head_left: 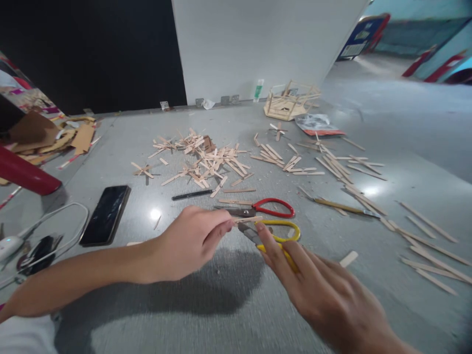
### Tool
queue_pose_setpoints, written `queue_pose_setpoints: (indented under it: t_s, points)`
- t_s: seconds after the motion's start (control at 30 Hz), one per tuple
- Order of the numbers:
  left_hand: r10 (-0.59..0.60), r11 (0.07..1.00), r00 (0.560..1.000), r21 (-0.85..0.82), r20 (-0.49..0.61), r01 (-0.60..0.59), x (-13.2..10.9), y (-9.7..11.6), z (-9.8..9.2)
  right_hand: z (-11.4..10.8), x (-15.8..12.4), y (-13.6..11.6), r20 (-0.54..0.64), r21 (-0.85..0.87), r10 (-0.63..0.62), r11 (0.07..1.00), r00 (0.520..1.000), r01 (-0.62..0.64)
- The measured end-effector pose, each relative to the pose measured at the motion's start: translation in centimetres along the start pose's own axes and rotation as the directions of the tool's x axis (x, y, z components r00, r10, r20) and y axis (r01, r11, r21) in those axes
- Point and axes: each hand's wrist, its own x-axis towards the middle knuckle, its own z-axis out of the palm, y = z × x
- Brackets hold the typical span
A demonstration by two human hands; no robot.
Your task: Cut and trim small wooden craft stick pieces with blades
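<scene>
My left hand [191, 246] is closed in a pinch on a short wooden craft stick [248, 219], held level just above the grey floor. My right hand [317, 290] grips yellow-handled scissors [275, 236], whose blades meet the free end of that stick. Red-handled scissors [267, 209] lie on the floor just beyond both hands. A cut stick piece [348, 258] lies to the right of my right hand.
A heap of cut sticks [206, 162] and rows of long sticks [332, 167] cover the floor ahead and to the right. A stick-built frame [289, 101] stands by the white wall. A black phone [106, 214], a black pen [191, 195], cables and cardboard scraps [55, 137] lie left.
</scene>
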Motion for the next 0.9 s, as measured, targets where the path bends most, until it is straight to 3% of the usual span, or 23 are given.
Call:
queue_pose_setpoints:
  t_s: [0.1, 0.2, 0.27, 0.33, 0.4, 0.47, 0.53, 0.67, 0.77, 0.83, 0.9]
  points:
    - [-0.011, 1.000, 1.000, 0.009, -0.004, 0.011, -0.1, -0.1, 0.1, 0.0, 0.1, -0.2, -0.009, -0.022, 0.012, 1.000, 1.000, -0.012]
    - [0.011, 0.994, 1.000, 0.110, -0.017, -0.009, -0.3, -0.4, 0.6, 0.4, 0.0, -0.4, -0.003, 0.186, 0.096, 0.978, 0.995, -0.094]
    - [0.067, 0.971, 0.997, 0.233, -0.035, -0.058, -0.6, -0.6, 1.0, 0.6, 0.1, -0.4, 0.082, 0.457, 0.200, 0.863, 0.976, -0.215]
    - [0.156, 0.919, 0.987, 0.371, -0.033, -0.133, -0.9, -0.9, 1.4, 0.7, 0.4, -0.3, 0.240, 0.654, 0.285, 0.659, 0.928, -0.371]
    - [0.224, 0.862, 0.974, 0.467, -0.007, -0.195, -1.1, -1.1, 1.7, 0.7, 0.7, -0.2, 0.367, 0.719, 0.321, 0.497, 0.873, -0.485]
    - [0.226, 0.850, 0.974, 0.489, -0.006, -0.194, -1.2, -1.1, 1.7, 0.7, 0.9, -0.1, 0.412, 0.731, 0.333, 0.434, 0.848, -0.526]
    - [0.173, 0.893, 0.985, 0.426, -0.018, -0.149, -1.0, -0.9, 1.5, 0.8, 0.8, -0.1, 0.363, 0.738, 0.319, 0.475, 0.875, -0.479]
    - [0.029, 0.987, 0.999, 0.158, 0.022, -0.033, -0.3, -0.2, 0.6, 1.5, 0.0, -0.2, 0.131, 0.648, 0.230, 0.716, 0.964, -0.259]
    - [-0.056, 0.998, 0.997, -0.007, 0.048, 0.056, 0.1, 0.2, -0.2, 1.8, -0.4, -0.5, 0.023, 0.487, 0.181, 0.857, 0.983, -0.169]
    - [-0.088, 0.994, 0.995, -0.059, 0.052, 0.091, 0.2, 0.3, -0.5, 1.7, -0.4, -0.7, 0.002, 0.441, 0.183, 0.882, 0.983, -0.165]
    - [-0.107, 0.991, 0.993, -0.075, 0.044, 0.110, 0.1, 0.3, -0.5, 1.4, -0.2, -0.9, 0.036, 0.518, 0.236, 0.827, 0.971, -0.220]
